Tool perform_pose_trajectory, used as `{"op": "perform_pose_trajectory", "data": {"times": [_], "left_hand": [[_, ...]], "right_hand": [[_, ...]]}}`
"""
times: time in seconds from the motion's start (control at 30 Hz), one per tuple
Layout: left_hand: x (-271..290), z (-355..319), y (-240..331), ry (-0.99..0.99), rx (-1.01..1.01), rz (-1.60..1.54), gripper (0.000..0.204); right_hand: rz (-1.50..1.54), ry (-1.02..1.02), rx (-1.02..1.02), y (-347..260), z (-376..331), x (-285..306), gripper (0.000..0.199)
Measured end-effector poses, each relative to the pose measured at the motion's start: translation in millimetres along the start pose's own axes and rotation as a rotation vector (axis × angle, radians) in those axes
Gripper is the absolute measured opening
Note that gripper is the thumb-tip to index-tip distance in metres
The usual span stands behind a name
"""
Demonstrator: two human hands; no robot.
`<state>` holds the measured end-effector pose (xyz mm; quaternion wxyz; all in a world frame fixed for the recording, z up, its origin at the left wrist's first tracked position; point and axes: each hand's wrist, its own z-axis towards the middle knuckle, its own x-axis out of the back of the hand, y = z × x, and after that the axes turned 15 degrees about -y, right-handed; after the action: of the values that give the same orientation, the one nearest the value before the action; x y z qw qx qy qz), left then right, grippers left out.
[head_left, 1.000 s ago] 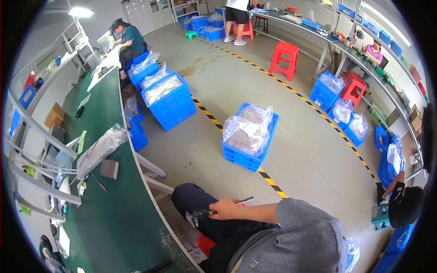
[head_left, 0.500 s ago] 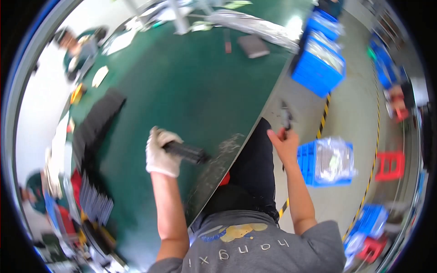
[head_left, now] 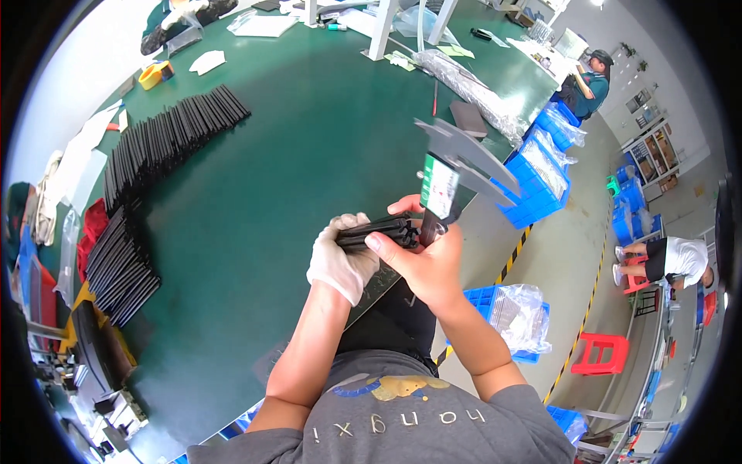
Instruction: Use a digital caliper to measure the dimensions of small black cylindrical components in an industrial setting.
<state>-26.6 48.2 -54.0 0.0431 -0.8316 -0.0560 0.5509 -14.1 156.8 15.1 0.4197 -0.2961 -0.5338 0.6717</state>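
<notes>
My left hand, in a white glove, is closed around a bundle of thin black rods above the near edge of the green table. My bare right hand grips a caliper with a green and white label; its grey jaws point up and away to the right. The right thumb and fingers also touch the bundle's right end, so both hands meet there. To the left, a long row of black rods lies side by side on the table, with more rods nearer me.
Yellow tape and a white sheet lie at the far left. A plastic-wrapped bundle and a dark flat block rest by the far right edge. Blue crates and a red stool stand on the floor; people are around.
My right hand has come left and up from beside the table with the caliper, meeting the bundle. My left hand has moved right with the rods. The view has shifted.
</notes>
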Motion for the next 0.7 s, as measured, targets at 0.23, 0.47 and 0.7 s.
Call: {"op": "perform_pose_trajectory", "data": {"times": [0.23, 0.47, 0.7], "left_hand": [[8, -25, 13, -0.007, 0.247, 0.098, 0.030], [4, -92, 98, -0.141, 0.512, 1.095, 0.058], [-35, -33, 39, -0.818, -0.399, 1.786, 0.048]], "right_hand": [[-0.225, -0.095, -0.120, -6, 16, -10, 0.025], [-0.303, -0.141, -0.163, -14, 21, -7, 0.021], [-0.286, -0.140, -0.066, -15, 28, -20, 0.022]]}}
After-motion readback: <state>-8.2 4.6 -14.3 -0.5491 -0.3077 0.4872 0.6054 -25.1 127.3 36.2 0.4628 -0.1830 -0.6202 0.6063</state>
